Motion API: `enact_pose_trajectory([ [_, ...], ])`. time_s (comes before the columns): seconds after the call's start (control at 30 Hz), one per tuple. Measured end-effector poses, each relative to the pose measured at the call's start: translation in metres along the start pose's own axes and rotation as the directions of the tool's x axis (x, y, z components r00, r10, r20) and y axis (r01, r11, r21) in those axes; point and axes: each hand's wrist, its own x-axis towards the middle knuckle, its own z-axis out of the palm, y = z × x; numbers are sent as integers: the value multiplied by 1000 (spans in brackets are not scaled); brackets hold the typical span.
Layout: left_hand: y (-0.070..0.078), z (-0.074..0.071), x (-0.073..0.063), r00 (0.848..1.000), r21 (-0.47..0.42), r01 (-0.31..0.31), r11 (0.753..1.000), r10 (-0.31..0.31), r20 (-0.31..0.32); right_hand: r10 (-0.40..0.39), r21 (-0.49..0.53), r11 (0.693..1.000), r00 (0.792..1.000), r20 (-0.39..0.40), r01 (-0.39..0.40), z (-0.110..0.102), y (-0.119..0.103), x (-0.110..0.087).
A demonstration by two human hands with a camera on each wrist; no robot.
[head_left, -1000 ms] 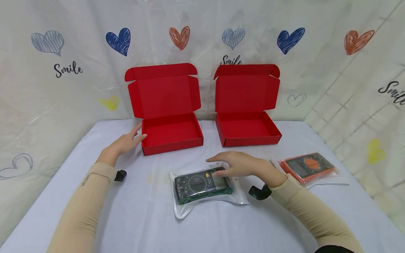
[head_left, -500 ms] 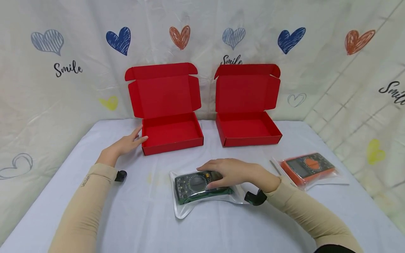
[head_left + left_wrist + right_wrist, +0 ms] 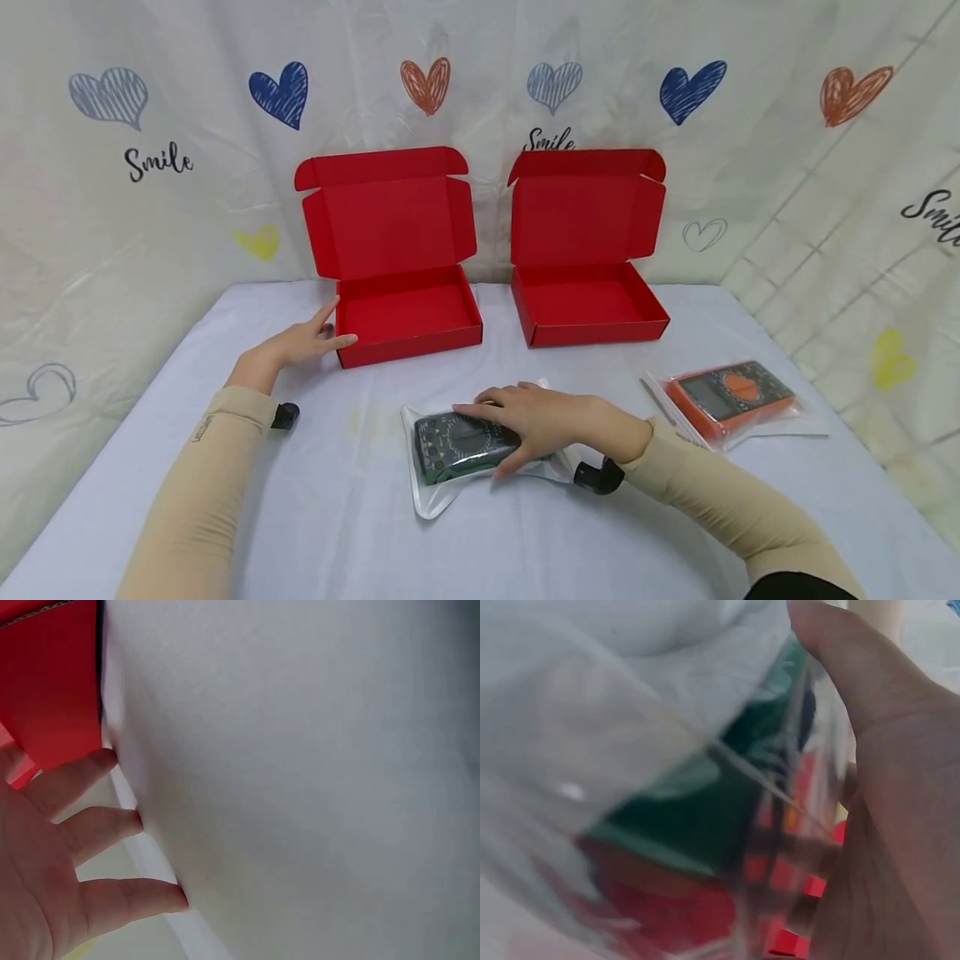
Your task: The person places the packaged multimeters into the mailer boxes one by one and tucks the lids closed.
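Note:
A dark green multimeter (image 3: 457,446) in a clear plastic bag (image 3: 429,504) lies on the table. My right hand (image 3: 547,421) spans it from above, thumb at its near edge and fingers across its top and far edge, gripping it through the bag. In the right wrist view the thumb (image 3: 855,660) lies along the bagged green side. My left hand (image 3: 296,343) is at the left side of the left red box (image 3: 408,337), fingers extended and thumb over its near left corner. The left wrist view shows spread fingers (image 3: 127,904) with tips down at the tablecloth by the red wall.
Another red box (image 3: 592,333), lid raised, stands to the right of the first. An orange multimeter (image 3: 731,396) in a clear bag lies on the right, beyond my right forearm. White cloth covers the table (image 3: 322,517); a curtain with printed hearts hangs behind.
My right hand has moved left and down onto the green multimeter and taken hold of it. The left thumb has slid slightly along the box's corner; the boxes stay in place.

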Motion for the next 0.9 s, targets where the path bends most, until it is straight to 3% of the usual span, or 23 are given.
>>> enact_pose_trajectory([
  [0.27, -3, -2, -3, 1000, -51, -1, 999, 2, 24, -19, -40, 999, 999, -36, 18, 3, -5, -1],
  [0.5, -3, -1, -2, 1000, -43, -13, 999, 14, 26, -72, -63, 996, 994, -84, 67, 5, -4, -3],
  [0.9, -3, 1, -3, 1000, -40, -2, 999, 2, 15, -71, -106, 992, 995, -70, 63, 7, -3, 2],
])
